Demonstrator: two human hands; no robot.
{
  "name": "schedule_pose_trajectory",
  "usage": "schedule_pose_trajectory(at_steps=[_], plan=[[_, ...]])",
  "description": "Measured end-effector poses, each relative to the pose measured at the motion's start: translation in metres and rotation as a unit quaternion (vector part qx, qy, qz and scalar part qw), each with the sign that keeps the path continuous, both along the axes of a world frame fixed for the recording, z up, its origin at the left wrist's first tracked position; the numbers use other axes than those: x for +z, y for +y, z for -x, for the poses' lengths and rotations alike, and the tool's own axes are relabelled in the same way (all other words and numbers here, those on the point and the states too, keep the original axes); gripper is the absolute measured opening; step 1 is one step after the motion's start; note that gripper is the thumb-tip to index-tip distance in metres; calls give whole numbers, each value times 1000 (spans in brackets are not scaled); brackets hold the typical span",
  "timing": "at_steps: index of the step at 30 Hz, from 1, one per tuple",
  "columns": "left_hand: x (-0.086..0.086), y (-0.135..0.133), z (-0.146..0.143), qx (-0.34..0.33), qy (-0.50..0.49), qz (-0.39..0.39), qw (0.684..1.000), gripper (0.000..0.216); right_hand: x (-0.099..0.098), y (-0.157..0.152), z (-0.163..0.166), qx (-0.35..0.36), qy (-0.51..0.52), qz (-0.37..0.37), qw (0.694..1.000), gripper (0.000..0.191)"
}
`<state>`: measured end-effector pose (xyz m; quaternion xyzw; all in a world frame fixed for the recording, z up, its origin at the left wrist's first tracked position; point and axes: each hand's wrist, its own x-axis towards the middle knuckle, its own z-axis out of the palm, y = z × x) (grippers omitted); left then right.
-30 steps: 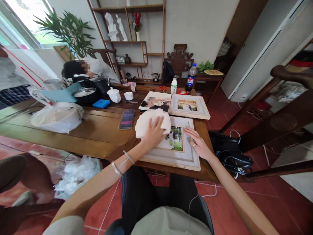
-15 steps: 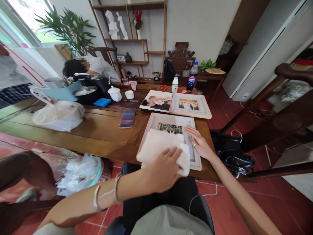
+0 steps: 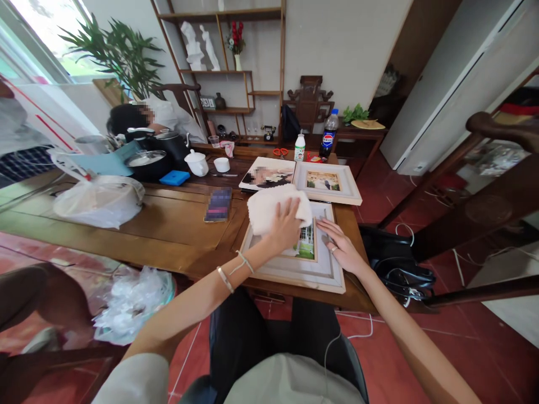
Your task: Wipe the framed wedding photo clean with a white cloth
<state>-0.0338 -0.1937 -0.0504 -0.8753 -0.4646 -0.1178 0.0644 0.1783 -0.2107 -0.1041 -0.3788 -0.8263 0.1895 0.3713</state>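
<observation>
The left hand [image 3: 288, 224], fingers spread over a white cloth [image 3: 266, 211], seems to wipe the picture frame [image 3: 310, 277], and the next rub needs the flat right hand [image 3: 344, 248] steadying it.

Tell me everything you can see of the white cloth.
The cloth is white, soft and fluffy-looking, like thick plush, with an uneven left edge. It looks doubled over at its right end, beneath the person's left grip, whose fingers are spread on it. It lies over the far part of the near frame, hiding some of the photo inside. Its far edge overlaps the picture behind in view; contact there is unclear, as is whether the cloth is damp.
</observation>
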Motion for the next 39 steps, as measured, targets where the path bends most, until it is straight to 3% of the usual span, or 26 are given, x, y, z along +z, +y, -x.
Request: schedule_pose_trajectory(at_steps=[3,8,15,20,27,33,39], plan=[[0,22,-11,-55,16,-31,998,31,-2,1,-1,-6,1,-4,1000,44],[-7,42,-32,-128,58,-14,990,33,-6,0,-1,-29,1,5,1000,45],[-5,39,-18,-120,91,-17,988,36,-3,-1,0,-5,2,3,1000,45],[6,29,8,-65,113,2,991,32,-1,-1,1,3,5,3,1000,44],[15,-4,28,26,119,53,991,30,-1,-2,1,-3,5,5,1000,44],[15,-59,-9,-65,26,114,991,30,2,-3,2,0,11,-10,1000,37],[17,-96,-26,-61,14,161,985,28,5,-5,3,0,10,9,1000,34]])
